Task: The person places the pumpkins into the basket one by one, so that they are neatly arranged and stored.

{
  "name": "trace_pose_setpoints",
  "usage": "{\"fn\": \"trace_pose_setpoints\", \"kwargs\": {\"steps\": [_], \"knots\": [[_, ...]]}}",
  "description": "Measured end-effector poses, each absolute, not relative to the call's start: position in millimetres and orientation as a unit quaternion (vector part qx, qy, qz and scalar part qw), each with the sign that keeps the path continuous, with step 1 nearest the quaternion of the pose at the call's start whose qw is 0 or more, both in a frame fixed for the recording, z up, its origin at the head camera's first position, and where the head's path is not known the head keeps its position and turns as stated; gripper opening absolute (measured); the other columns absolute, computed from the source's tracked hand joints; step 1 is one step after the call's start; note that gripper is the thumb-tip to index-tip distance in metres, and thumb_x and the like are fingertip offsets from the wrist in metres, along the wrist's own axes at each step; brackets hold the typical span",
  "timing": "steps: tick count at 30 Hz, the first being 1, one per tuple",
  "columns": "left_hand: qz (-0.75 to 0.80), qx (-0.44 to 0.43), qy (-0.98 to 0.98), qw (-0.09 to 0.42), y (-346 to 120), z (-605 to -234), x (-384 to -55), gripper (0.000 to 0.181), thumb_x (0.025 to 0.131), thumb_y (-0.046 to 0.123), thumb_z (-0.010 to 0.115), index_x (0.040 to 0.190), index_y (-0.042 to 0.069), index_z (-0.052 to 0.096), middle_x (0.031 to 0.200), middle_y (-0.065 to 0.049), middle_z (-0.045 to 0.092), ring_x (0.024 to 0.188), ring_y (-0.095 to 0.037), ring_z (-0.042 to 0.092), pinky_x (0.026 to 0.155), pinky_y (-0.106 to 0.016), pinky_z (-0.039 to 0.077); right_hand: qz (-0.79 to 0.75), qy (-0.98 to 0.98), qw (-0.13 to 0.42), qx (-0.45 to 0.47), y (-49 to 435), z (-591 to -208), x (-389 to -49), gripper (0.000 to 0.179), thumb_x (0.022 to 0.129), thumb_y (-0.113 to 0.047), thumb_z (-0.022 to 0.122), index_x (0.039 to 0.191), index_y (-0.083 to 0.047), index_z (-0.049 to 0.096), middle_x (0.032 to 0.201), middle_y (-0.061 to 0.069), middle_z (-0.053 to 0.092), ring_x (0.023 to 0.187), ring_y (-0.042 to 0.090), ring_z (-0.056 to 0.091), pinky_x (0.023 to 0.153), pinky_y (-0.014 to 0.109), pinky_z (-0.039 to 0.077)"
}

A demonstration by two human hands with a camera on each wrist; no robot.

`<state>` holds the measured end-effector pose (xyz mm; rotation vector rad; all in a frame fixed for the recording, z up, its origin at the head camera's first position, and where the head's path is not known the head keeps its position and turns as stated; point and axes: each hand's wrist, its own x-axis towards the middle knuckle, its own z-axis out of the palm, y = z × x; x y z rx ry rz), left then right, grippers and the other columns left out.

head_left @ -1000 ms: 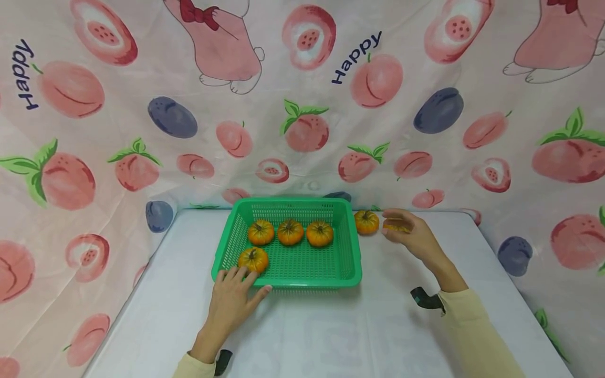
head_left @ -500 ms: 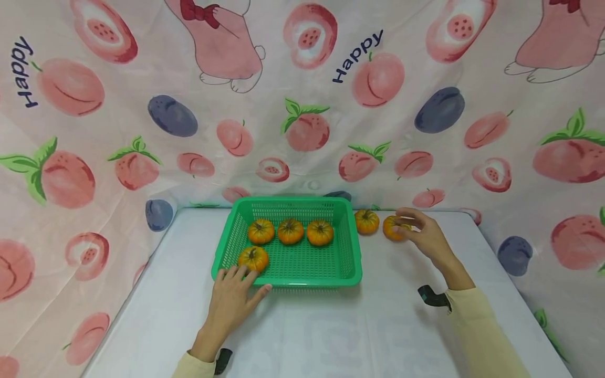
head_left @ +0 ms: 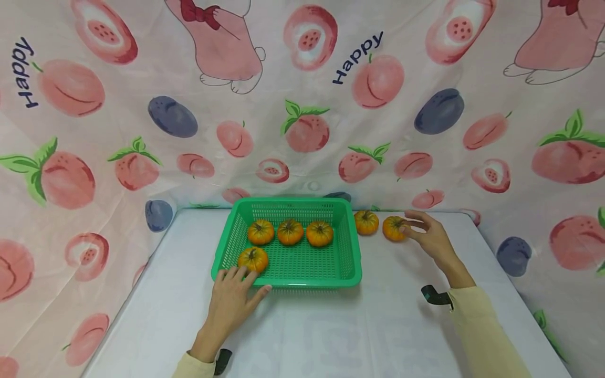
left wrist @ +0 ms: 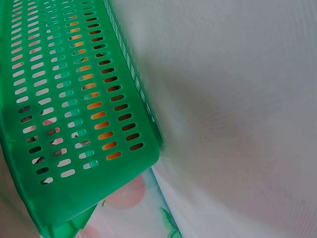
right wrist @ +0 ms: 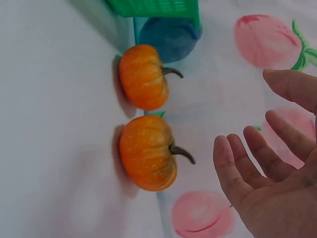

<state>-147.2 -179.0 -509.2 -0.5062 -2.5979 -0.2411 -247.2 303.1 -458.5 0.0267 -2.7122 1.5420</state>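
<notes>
- The right hand (head_left: 432, 240) is released, thumb and fingers spread, holding nothing; the right wrist view shows a gap between it and the pumpkins.
- The left hand (head_left: 231, 295) lies relaxed with fingers extended over the basket's near rim, grasping nothing; whether its fingertips touch the pumpkin there I cannot tell.
- Just beside the right hand, a squat, ribbed orange pumpkin with a dark curved stem (head_left: 394, 229) sits upright on the table.
- A second orange pumpkin (head_left: 366, 223) stands between that one and the basket, close to the basket's right wall.
- The green, slotted rectangular plastic basket (head_left: 302, 282) holds four more: a near-left pumpkin (head_left: 253, 256) by the left fingertips, and a row of three pumpkins (head_left: 290, 232) toward the far side.
- Both forearms wear pale beige sleeves (head_left: 484, 328), with a black wrist mount (head_left: 436, 296) showing at each.
- Beneath everything is a white-covered table (head_left: 331, 331).
- Behind hangs a pale pink cloth (head_left: 264, 126) printed with peaches, dark blue fruit and "Happy".
</notes>
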Motion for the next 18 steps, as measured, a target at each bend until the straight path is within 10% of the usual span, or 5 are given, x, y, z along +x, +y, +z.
{"fn": "trace_pose_setpoints", "kwargs": {"steps": [18], "knots": [[-0.086,-0.182,-0.95,0.238,-179,-509,-147,0.042,0.086,0.058,0.065,0.097,0.018,0.069,0.097,-0.005,0.066,0.088,-0.026,0.056,0.081,-0.044,0.04,0.491,-0.87,-0.009,-0.035,322,-489,-271,0.061,0.095,-0.028,0.065,0.146,-0.004,0.041,0.151,0.023,0.039,0.139,0.045,0.038,0.109,0.061,0.036]]}}
